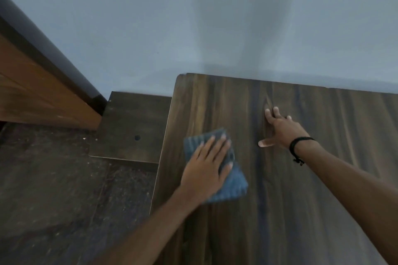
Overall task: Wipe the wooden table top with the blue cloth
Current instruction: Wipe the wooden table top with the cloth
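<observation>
The left hand [205,168], nearest the lens at lower centre, lies flat with fingers spread on the blue cloth [215,168], pinning it to the wooden table top [301,200] near its left edge. The cloth appears soft and light; press by palm. Right hand [280,129], centre right, rests open on bare wood, holding nothing.

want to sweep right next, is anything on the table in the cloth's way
Only the right hand, pressed flat on the table top to the right of the blue cloth under the left hand. The rest of the visible wood is bare.
</observation>
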